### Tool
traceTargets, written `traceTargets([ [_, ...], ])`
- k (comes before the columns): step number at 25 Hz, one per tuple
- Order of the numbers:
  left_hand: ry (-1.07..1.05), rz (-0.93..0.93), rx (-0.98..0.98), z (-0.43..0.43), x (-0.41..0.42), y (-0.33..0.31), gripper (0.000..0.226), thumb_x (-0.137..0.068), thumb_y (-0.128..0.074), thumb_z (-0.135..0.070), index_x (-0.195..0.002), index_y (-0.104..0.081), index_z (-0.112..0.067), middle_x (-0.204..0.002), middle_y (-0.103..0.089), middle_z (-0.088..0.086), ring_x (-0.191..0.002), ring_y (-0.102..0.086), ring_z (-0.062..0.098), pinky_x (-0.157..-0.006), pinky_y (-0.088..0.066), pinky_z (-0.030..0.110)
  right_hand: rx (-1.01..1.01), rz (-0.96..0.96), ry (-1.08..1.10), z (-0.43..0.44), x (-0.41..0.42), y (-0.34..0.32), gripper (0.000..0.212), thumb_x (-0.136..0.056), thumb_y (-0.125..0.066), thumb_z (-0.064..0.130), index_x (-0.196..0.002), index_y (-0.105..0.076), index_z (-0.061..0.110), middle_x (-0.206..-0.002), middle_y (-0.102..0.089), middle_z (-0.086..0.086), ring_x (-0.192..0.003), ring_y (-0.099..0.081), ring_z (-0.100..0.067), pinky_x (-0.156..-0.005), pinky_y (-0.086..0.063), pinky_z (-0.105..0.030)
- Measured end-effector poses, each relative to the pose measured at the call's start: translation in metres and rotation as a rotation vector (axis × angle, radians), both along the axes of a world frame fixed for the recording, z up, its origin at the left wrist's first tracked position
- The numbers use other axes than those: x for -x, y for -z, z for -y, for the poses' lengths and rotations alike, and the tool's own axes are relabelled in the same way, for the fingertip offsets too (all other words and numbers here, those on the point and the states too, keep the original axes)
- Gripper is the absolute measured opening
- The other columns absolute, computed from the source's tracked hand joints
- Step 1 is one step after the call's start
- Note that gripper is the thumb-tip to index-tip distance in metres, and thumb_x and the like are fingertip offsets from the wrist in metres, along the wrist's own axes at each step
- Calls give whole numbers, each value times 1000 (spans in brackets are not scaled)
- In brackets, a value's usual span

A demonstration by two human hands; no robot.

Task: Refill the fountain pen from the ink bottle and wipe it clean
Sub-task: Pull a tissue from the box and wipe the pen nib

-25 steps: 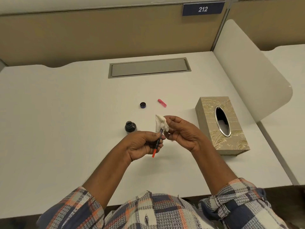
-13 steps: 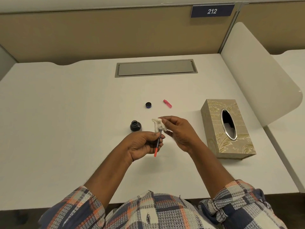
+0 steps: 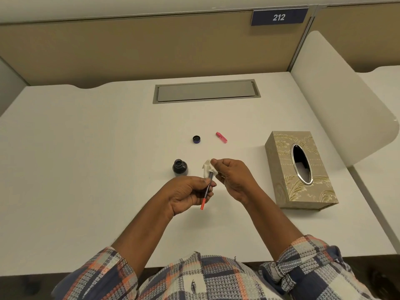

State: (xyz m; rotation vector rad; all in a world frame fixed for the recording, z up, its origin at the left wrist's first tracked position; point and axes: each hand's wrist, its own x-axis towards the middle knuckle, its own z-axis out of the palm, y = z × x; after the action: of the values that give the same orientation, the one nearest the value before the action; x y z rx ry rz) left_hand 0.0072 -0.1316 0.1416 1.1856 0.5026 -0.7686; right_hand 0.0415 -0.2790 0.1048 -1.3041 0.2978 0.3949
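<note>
My left hand (image 3: 186, 194) grips a thin fountain pen (image 3: 205, 194) with a dark barrel and an orange-red rear end that points toward me. The pen's front end is hidden inside a crumpled white tissue (image 3: 208, 168), which my right hand (image 3: 233, 176) pinches around it. An open, dark ink bottle (image 3: 180, 167) stands on the white desk (image 3: 86, 169) just left of the tissue. Its small dark cap (image 3: 196, 139) lies farther back, and a pink-red pen cap (image 3: 221, 137) lies to the right of that.
A gold patterned tissue box (image 3: 281, 191) with an oval opening stands to the right of my hands. A grey cable hatch (image 3: 206, 91) is set into the desk at the back. A white divider panel (image 3: 337, 100) rises along the right side.
My hands stay together over the desk; the right hand has shifted the tissue slightly along the pen's front end. The camera view has drifted, so everything sits a little differently in the picture.
</note>
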Motion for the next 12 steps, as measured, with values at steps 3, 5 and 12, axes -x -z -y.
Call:
traceTargets([
  [3, -6, 8, -16, -1, -1, 2, 16, -90, -54, -6, -87, -65, 5, -73, -61, 11, -67, -58, 20, -64, -54, 27, -8, -32, 16, -2, 0, 0, 22, -89, -64, 15, -69, -63, 7, -87, -65, -11, -85, -60, -17, -81, -46, -27],
  [5, -5, 23, -41, -2, -1, 3, 16, -90, -54, -6, -87, -65, 5, -73, -60, 11, -67, -58, 20, -62, -54, 26, -27, -74, 27, -2, -1, 0, 19, -88, -66, 19, -72, -63, 9, -93, -67, -9, -92, -61, -18, -87, -45, -30],
  [12, -105, 151, -70, -14, -4, 3, 16, -89, -55, -6, -86, -69, 2, -77, -64, 11, -73, -61, 21, -73, -54, 28, -49, -230, 256, 9, -13, -2, 18, -74, -80, 27, -76, -68, 14, -91, -70, -7, -88, -63, -19, -94, -49, -37],
])
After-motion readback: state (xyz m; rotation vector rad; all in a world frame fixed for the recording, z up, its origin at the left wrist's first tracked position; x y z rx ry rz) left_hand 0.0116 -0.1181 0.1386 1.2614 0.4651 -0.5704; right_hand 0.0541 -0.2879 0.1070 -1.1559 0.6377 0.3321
